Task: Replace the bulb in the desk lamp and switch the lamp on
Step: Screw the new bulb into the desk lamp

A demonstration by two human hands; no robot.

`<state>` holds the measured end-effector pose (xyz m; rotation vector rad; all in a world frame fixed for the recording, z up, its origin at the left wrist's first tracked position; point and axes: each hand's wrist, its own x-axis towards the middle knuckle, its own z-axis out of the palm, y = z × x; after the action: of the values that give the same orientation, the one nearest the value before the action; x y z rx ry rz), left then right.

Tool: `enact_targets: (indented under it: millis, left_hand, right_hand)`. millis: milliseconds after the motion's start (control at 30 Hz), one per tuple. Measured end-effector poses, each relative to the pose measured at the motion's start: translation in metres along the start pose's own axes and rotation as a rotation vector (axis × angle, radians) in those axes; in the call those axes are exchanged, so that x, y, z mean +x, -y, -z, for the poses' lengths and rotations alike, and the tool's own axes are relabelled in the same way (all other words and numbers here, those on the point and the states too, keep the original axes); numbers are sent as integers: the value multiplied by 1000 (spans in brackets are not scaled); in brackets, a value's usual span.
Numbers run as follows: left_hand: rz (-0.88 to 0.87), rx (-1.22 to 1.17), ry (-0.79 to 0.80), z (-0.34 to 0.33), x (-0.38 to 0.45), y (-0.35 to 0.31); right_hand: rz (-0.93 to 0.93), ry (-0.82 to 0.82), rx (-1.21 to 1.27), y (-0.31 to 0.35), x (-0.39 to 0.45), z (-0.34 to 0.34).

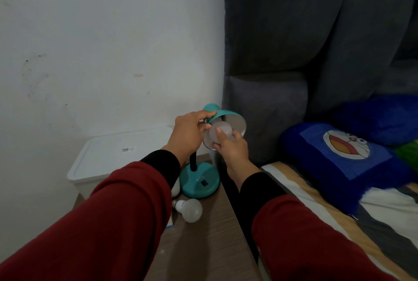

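A teal desk lamp stands on a wooden bedside table (210, 240), its round base (200, 181) near the table's back edge. My left hand (188, 132) grips the teal shade (228, 117) from behind and holds it tilted toward me. My right hand (230, 147) is closed on a white bulb (220, 132) that sits in the mouth of the shade. Whether that bulb is seated in the socket is hidden. A second white bulb (190, 210) lies loose on the table in front of the lamp base.
A white lidded plastic box (117, 156) stands left of the lamp against the white wall. A grey padded headboard (294, 54) rises to the right. The bed carries a striped sheet (339, 224) and a blue cartoon pillow (346, 158). A small box edge (170, 222) shows under my left sleeve.
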<state>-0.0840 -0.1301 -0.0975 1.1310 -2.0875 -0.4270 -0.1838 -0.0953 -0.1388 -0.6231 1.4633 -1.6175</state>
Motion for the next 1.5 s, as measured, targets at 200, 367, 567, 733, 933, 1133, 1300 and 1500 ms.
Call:
enact_targets:
  millis: [200, 367, 567, 733, 933, 1133, 1300, 1500]
  left_hand:
    - [25, -18, 13, 0, 1, -1]
    - [25, -25, 16, 1, -1, -3]
    - [40, -30, 25, 2, -2, -6]
    - [14, 58, 66, 7, -5, -9]
    - [113, 60, 128, 20, -15, -11]
    - [236, 254, 256, 35, -24, -1]
    - [301, 438, 395, 46, -33, 12]
    - [340, 566, 449, 70, -50, 19]
  right_hand:
    - [25, 30, -48, 4, 0, 4]
    - [15, 28, 28, 3, -1, 3]
    - [-48, 33, -84, 8, 3, 4]
    - [-3, 78, -535, 19, -3, 5]
    - [36, 84, -897, 39, -13, 14]
    - [35, 102, -1120, 51, -23, 15]
    - [90, 138, -1279, 58, -37, 12]
    - [134, 228, -1462, 64, -54, 7]
